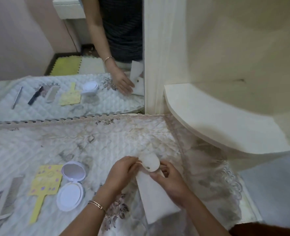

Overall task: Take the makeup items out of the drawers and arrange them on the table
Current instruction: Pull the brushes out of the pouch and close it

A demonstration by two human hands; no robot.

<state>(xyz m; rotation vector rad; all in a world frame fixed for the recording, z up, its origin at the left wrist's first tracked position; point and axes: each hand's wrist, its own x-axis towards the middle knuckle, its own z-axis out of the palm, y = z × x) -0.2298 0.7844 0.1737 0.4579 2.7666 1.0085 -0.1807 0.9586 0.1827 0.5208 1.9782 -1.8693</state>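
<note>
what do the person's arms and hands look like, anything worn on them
Both forearms are bare, with no sleeves or gloves in view. The left hand has thin gold-coloured bangles at its wrist. The right hand shows no wristwear; rings cannot be made out.

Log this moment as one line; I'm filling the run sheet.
hands: left, right both on white pouch | laid out: open compact, yellow mirror, comb

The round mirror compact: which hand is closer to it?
Left. The left hand sits just right of the open compact, while the right hand is farther right, across the white pouch both hands hold.
</note>
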